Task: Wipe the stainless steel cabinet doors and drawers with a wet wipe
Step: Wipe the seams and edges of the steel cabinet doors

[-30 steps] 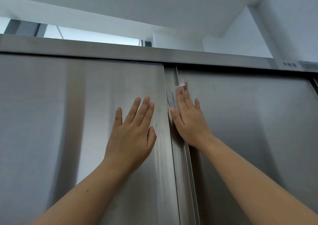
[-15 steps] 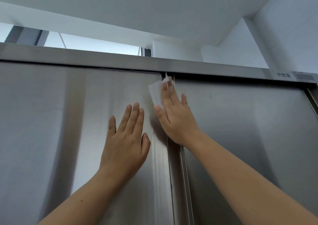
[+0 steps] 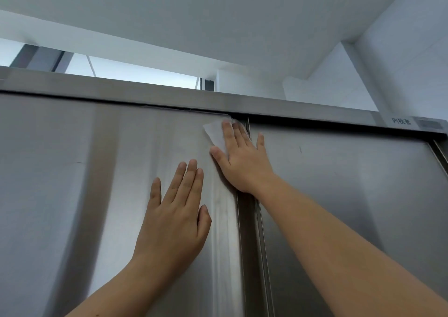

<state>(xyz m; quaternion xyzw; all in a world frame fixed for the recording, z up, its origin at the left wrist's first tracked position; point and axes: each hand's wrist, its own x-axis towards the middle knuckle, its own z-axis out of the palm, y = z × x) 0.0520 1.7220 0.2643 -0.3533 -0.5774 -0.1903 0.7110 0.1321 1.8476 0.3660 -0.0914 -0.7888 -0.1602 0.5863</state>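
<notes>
Nearest, the left hand (image 3: 174, 219) lies flat on the left cabinet door (image 3: 72, 195), its grip spread and holding nothing. Higher up, the right hand (image 3: 242, 161), grip likewise apart, presses the wet wipe (image 3: 215, 132) with straight fingers into that door's top right corner, just under the top rail (image 3: 291, 109). Wiping is underway; the next stroke probably calls for even pressure downward or across to the right cabinet door (image 3: 351, 195)

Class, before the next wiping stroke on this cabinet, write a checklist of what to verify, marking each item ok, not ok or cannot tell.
1. Straight-fingered right hand presses wet wipe flat: ok.
2. That wet wipe reaches top corner of left door: ok.
3. Bracing left hand flat on left door: ok.
4. Downward path free: not ok, left hand lies below.
5. Dampness of wet wipe: cannot tell.
</notes>
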